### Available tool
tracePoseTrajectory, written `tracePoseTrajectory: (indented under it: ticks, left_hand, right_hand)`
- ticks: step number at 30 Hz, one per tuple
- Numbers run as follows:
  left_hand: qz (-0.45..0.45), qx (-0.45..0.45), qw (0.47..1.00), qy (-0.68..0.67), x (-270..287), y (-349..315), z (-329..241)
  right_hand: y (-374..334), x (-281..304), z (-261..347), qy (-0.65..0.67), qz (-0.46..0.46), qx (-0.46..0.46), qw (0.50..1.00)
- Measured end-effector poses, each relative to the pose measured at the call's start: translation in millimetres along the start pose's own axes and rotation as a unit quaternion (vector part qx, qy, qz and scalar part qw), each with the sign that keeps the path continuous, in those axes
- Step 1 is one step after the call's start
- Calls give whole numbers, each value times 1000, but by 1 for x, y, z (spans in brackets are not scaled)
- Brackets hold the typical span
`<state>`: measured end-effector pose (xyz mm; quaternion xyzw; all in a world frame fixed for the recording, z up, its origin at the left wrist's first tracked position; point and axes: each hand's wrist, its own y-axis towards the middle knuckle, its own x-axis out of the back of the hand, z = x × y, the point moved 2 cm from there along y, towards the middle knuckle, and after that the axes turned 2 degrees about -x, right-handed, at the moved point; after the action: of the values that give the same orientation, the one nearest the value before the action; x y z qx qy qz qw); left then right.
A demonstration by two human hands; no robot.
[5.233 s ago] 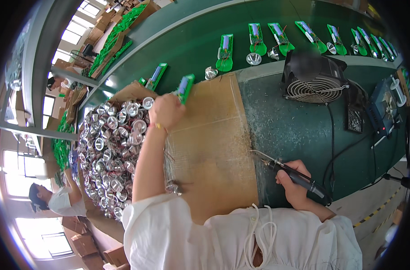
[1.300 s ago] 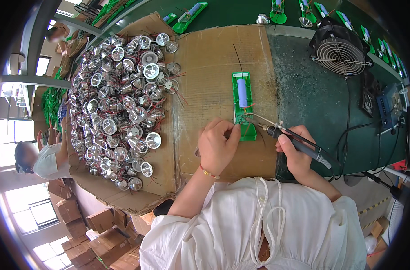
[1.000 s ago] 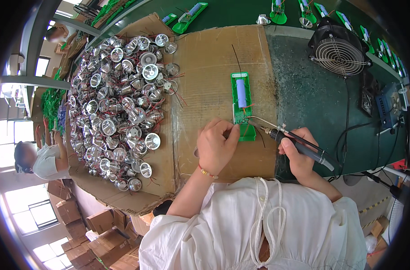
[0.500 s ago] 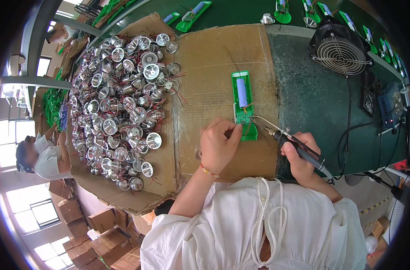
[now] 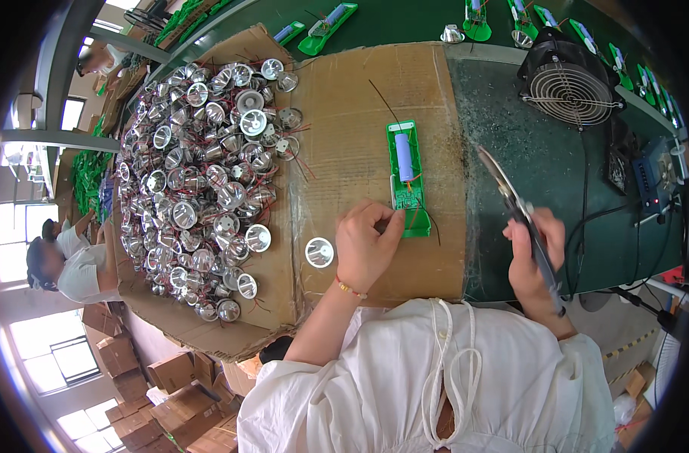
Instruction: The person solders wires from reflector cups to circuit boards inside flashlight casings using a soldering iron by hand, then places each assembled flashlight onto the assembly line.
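Note:
A green plastic housing [image 5: 425,225] lies lengthwise on the cardboard. Inside it are a purple cylindrical battery [image 5: 404,158] and, below that, a small green circuit board [image 5: 409,198] with thin wires. My left hand [image 5: 369,240] rests at the housing's lower left side, thumb and forefinger pinched together; what they hold is hidden. A shiny reflector cup [image 5: 319,252] sits just left of that hand. My right hand [image 5: 537,253], blurred, grips a soldering iron [image 5: 542,260] over the green tabletop, its front end pointing up and left, apart from the housing.
Many reflector cups with red wires fill a cardboard box [image 5: 273,306] on the left. A black fan with a wire grille [image 5: 571,92] stands at the back right, near a blue power unit [image 5: 653,181]. Several green housings line the far edge. Co-workers are at the left.
The soldering iron has swung away from the circuit board, up and right, with my right hand. The reflector cup beside my left hand now shows fully. My left hand stays nearly in place.

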<state>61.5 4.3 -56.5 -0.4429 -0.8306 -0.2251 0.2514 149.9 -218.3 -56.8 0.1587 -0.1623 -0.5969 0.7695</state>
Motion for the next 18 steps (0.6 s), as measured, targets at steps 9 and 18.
tracePoseTrajectory:
  ticks: [9, 18]
  left_hand:
    - [8, -6, 1000, -11, 3, -1, -2]
    - [93, -67, 990, 78, 16, 9, 0]
  right_hand:
    - [-9, -8, -2, 73, 106, -101, 987]
    - [-7, -5, -11, 110, 35, -200, 973]
